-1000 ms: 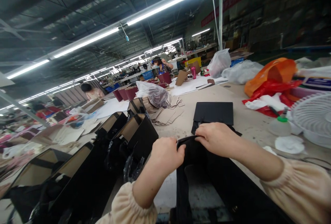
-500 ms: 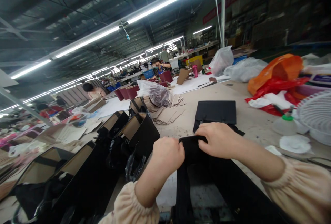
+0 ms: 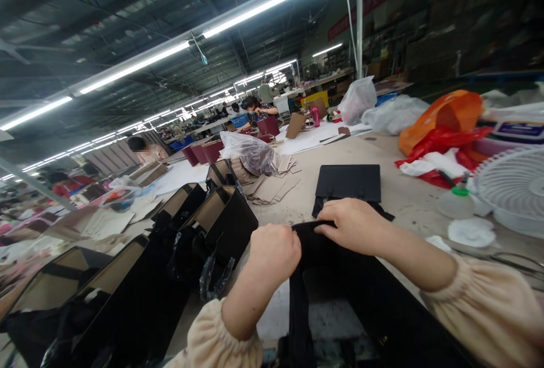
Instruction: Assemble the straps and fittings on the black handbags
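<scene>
A black bag (image 3: 369, 294) stands in front of me, its top tilted away and its lower part cut off by the picture's bottom edge. My left hand (image 3: 275, 252) is closed round the left end of the bag's far upper edge. On the same edge, a little to the right, my right hand (image 3: 351, 225) pinches the black material between thumb and fingers. Just beyond my right hand lies a flat black bag piece (image 3: 349, 182) with small straps on it. Several open black bags (image 3: 232, 223) with tan insides stand to the left of my left hand.
Loose tan board pieces (image 3: 272, 187) lie by a clear plastic bag (image 3: 250, 149). At right are a white fan (image 3: 516, 189), a bottle with a green cap (image 3: 457, 203), scissors (image 3: 516, 260) and an orange bag (image 3: 442, 115). People work farther back.
My view has turned slightly, so the surroundings sit a little farther left. My right hand has moved slightly left along the bag's edge; both hands keep hold of it.
</scene>
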Motion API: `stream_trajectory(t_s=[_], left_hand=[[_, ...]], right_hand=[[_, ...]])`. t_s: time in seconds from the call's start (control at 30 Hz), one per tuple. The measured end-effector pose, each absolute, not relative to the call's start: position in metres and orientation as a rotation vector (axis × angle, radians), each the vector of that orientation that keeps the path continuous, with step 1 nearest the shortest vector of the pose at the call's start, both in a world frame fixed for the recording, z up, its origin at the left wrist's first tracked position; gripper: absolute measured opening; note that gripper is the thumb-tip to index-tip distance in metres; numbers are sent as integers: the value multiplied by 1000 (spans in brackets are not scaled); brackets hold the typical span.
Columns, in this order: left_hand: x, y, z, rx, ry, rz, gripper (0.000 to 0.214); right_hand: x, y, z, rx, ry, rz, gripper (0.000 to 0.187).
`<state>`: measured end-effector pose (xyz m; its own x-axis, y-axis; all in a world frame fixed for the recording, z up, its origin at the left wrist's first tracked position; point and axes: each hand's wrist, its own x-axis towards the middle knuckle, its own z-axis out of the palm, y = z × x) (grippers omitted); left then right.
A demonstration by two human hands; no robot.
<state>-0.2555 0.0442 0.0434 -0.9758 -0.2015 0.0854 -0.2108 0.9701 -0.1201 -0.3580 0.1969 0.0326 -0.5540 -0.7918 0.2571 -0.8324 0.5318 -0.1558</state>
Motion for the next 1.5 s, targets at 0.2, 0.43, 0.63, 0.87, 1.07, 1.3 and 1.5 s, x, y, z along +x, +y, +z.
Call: stream_trajectory(t_s=[0.2, 0.43, 0.63, 0.87, 1.07, 1.3, 1.5], left_hand=[[-253, 45, 46, 352, -3045, 148, 40], [-255, 44, 46, 350, -3041, 176, 40], [-256, 40, 42, 306, -3038, 230, 36], [-257, 41, 44, 304, -3029, 238, 37], [-259, 42, 44, 342, -3053, 216, 34], [-261, 41, 47, 258, -3005, 85, 31], [-275, 34, 40, 130, -3020, -52, 29]], right_hand=[[-359, 199, 31, 1400, -2603, 392, 24], [-360, 198, 31, 1394, -2607, 356, 25], [-360, 197, 31, 1387, -2618, 338, 25], [-359, 196, 32, 1390, -2634, 321, 25], [-358, 195, 33, 1376, -2635, 302, 28], [-357, 194, 32, 1369, -2635, 289, 28], [-358, 194, 33, 1375, -2637, 296, 26]])
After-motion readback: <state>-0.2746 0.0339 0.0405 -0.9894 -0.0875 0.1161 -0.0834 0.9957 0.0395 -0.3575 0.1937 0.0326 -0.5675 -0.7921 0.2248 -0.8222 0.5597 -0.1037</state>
